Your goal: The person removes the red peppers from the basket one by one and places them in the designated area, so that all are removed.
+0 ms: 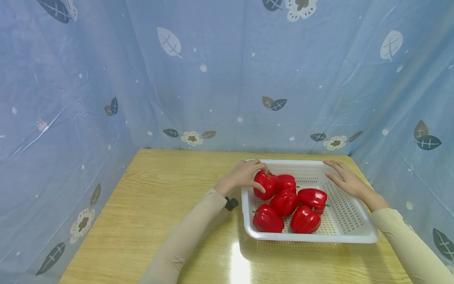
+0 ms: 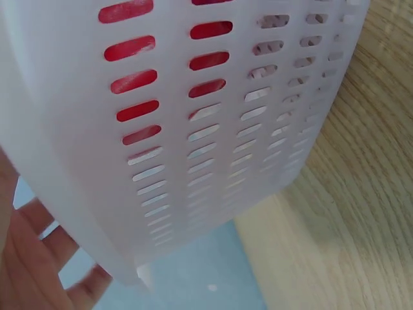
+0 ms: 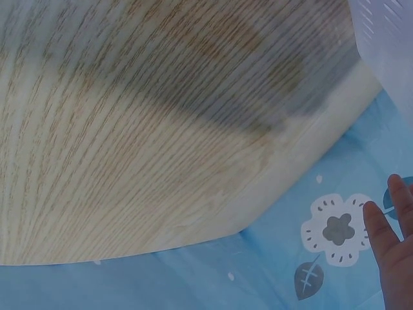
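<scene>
Several shiny red bell peppers lie in a white perforated plastic basket (image 1: pixel 354 238), mostly in its left half. At the back left, my left hand (image 1: pixel 244 175) grips one red bell pepper (image 1: pixel 267 187), with the thumb on its near side and the fingers over its far side. In the left wrist view, part of my left hand (image 2: pixel 39 265) shows past the basket rim (image 2: pixel 84 219); the pepper in it is hidden there. My right hand (image 1: pixel 345 179) is over the basket's right side, fingers extended and holding nothing. The right wrist view catches only its fingers (image 3: pixel 381 232).
The basket stands on the right part of a light wooden table (image 1: pixel 170 189). Blue curtains (image 1: pixel 220 79) printed with leaves and flowers hang behind the table and at both sides. A small black object (image 1: pixel 231 204) is at my left wrist.
</scene>
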Motion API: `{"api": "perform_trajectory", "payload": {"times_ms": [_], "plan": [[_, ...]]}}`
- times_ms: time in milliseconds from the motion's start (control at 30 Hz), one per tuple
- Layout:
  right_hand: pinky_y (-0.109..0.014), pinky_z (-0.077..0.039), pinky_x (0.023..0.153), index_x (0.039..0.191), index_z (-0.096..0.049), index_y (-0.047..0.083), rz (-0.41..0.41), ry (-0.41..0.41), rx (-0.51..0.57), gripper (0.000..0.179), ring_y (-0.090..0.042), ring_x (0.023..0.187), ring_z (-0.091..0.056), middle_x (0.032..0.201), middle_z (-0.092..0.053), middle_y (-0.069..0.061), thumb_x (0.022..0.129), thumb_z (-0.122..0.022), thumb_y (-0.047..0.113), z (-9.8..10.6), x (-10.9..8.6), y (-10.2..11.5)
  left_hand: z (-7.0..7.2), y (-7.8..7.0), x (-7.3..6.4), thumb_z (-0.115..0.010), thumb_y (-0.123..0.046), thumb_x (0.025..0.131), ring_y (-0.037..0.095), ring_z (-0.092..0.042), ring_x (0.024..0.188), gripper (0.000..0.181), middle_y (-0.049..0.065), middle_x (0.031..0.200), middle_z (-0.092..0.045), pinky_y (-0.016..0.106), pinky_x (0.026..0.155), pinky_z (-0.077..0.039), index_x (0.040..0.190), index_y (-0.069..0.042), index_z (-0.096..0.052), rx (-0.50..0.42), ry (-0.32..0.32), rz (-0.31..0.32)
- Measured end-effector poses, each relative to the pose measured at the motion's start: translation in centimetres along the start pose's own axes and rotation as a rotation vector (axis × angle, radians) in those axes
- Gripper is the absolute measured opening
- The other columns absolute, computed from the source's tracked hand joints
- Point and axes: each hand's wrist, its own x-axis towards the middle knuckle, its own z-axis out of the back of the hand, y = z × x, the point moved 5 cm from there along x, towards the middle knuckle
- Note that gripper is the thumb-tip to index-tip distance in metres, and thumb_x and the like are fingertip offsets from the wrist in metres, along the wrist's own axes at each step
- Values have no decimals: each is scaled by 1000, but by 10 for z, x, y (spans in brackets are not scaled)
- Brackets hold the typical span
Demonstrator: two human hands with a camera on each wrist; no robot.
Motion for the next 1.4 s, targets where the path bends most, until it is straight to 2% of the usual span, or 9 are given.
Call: {"api": "perform_trajectory", "payload": {"times_ms": [200, 467, 767, 1067, 1233, 1400], "plan": [[-74, -26, 88, 142, -33, 9, -7, 2, -1, 55, -50, 123, -31, 140, -30, -27, 94, -50, 29, -1, 0, -1, 2, 1, -4, -75, -57, 65, 7, -52, 98, 54, -13, 103, -53, 34, 87, -41, 104, -26, -53, -60, -44, 7], [-74, -26, 89, 143, -31, 9, -20, 12, -12, 56, -50, 123, -31, 140, -30, -28, 95, -50, 30, -1, 0, -2, 15, 2, -11, -76, -56, 66, 12, -54, 106, 57, -11, 112, -56, 34, 88, -41, 109, -25, -54, -116, -144, 23], [-73, -26, 90, 145, -29, 11, -31, 29, -9, 56, -50, 124, -30, 141, -29, -27, 96, -48, 31, -1, 0, -1, 28, 16, -23, -76, -53, 67, 11, -54, 104, 54, -10, 111, -57, 29, 87, -46, 107, -23, -57, -167, -235, 38], [-73, -26, 88, 144, -29, 9, -11, 3, -12, 56, -52, 123, -31, 140, -30, -29, 96, -47, 31, 1, 1, -1, 41, 36, -40, -79, -50, 65, 13, -54, 107, 57, -8, 114, -58, 33, 89, -46, 110, -22, -58, -229, -301, 118], [-72, -27, 89, 143, -32, 7, -13, -4, -11, 55, -51, 123, -32, 140, -31, -29, 96, -49, 29, 3, 1, 1, 46, 45, -49, -80, -47, 66, 12, -55, 103, 56, -9, 110, -59, 32, 87, -47, 110, -21, -58, -266, -355, 134], [-72, -27, 90, 143, -32, 8, -18, -6, 4, 56, -49, 124, -32, 140, -31, -27, 95, -50, 31, 3, 0, 2, 51, 53, -57, -78, -50, 67, 13, -54, 103, 58, -8, 111, -59, 36, 87, -48, 113, -20, -58, -298, -371, 155]]}}
